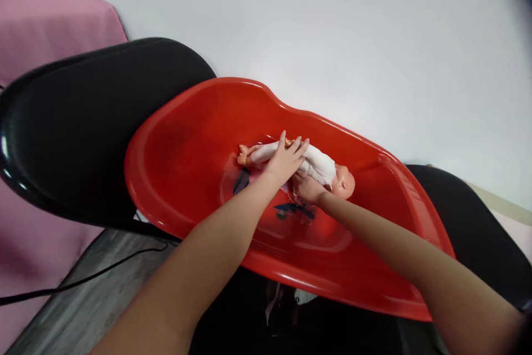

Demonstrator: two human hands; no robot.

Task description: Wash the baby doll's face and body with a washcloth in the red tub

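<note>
A baby doll point(320, 169) in a white bodysuit lies on its back in a red plastic baby bathtub point(187, 139), head to the right, feet to the left. My left hand point(286, 158) rests flat on the doll's legs and belly, fingers stretched out. My right hand point(306, 188) is tucked against the doll's near side by its shoulder, fingers curled under the body and mostly hidden.
The tub rests across two black chairs, one on the left point(75, 128) and one on the right point(469, 222). A white wall point(332, 28) is behind. Pink fabric point(37, 17) hangs at far left. A black cable point(83, 277) runs over the grey floor.
</note>
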